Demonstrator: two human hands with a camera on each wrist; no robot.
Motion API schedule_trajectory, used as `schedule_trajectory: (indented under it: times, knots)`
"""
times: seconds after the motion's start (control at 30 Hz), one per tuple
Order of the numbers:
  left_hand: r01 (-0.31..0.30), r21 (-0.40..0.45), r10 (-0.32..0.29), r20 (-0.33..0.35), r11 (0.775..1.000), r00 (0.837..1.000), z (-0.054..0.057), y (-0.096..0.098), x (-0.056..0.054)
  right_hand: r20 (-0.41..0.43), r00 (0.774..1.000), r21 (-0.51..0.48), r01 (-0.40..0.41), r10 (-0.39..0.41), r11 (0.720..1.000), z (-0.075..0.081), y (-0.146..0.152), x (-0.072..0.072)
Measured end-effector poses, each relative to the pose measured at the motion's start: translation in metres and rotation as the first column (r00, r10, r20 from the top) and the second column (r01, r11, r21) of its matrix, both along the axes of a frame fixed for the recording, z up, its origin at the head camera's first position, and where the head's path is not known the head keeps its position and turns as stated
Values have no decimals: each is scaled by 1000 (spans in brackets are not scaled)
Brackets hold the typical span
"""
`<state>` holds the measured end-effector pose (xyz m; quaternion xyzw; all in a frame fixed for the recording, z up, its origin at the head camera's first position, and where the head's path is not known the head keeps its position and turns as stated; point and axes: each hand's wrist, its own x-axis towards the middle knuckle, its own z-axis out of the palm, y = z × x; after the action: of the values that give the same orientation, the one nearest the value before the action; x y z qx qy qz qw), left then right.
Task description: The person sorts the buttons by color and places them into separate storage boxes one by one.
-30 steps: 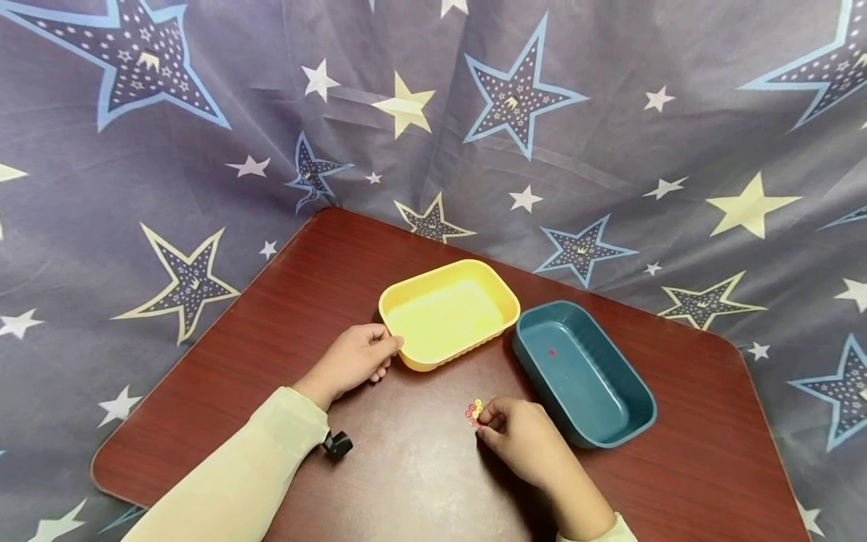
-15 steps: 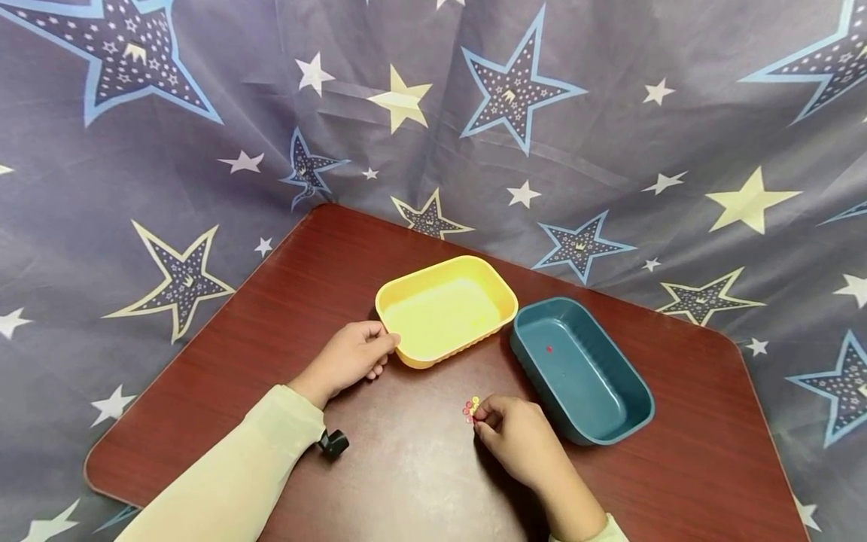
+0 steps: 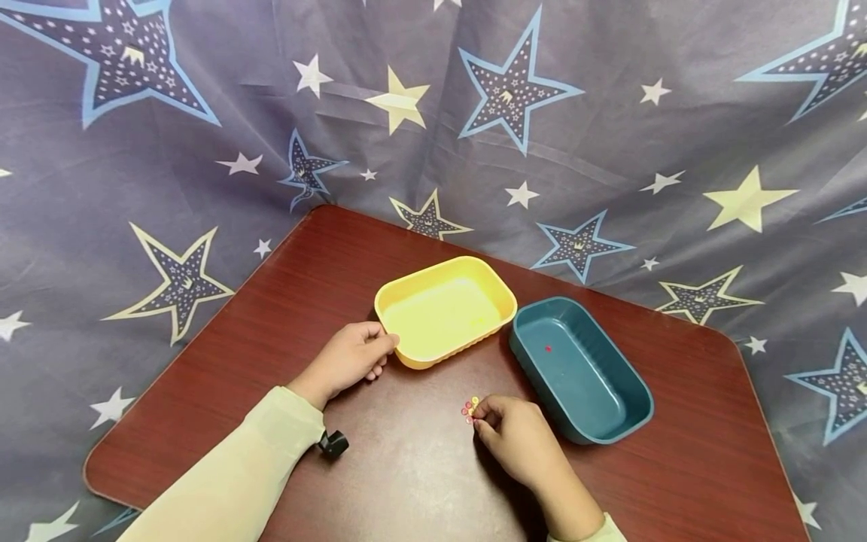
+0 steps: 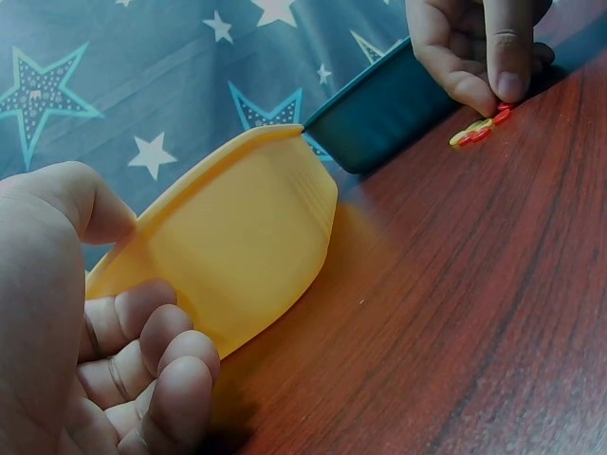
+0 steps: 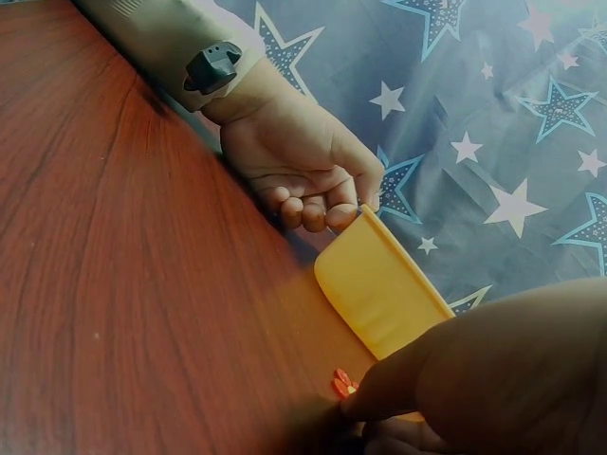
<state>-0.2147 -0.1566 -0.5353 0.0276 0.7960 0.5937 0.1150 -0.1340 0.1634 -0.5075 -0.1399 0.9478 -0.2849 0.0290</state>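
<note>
My left hand (image 3: 354,352) pinches the near left rim of a shallow yellow plastic bin (image 3: 409,354), thumb over the edge and the other fingers curled by its outer wall in the left wrist view. On the table in front of the bins lies a small cluster of flat, round, button-like red and yellow discs (image 3: 469,407). My right hand (image 3: 520,436) is down at the cluster's right side. Its thumb and forefinger meet on a red disc (image 4: 505,112) at the cluster's end. The right hand partly hides the cluster in the right wrist view.
A dark teal bin (image 3: 640,410) stands right of the yellow one, with a small red disc (image 3: 549,348) on its floor. Faint yellow pieces (image 3: 478,321) lie inside the yellow bin. A star-patterned curtain (image 3: 433,90) hangs behind the reddish-brown table (image 3: 704,421).
The head view has shifted slightly. Both hands keep their places, the left at the yellow bin's rim and the right at the discs.
</note>
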Motion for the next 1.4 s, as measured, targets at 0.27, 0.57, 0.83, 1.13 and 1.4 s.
schedule_trajectory:
  times: [0.27, 0.57, 0.83, 1.13, 1.4]
  knots:
    - [-3, -1, 3, -5, 1000, 1000, 0, 0, 1, -1, 1000, -9, -9, 9, 1000, 0, 0, 0]
    - [-4, 7, 4, -4, 1000, 1000, 1, 0, 1, -46, 997, -48, -66, 64, 997, -4, 3, -2]
    - [0, 6, 0, -1, 1000, 1000, 2, 0, 2, -54, 995, -63, -87, 84, 994, -4, 5, -2]
    - [2, 14, -2, -1, 1000, 1000, 4, 1, 2, 22, 999, -66, -31, 33, 997, -5, 9, -5]
    - [0, -2, 0, -8, 1000, 1000, 2, 1, 2, 51, 999, -75, -3, 7, 997, -4, 11, -6]
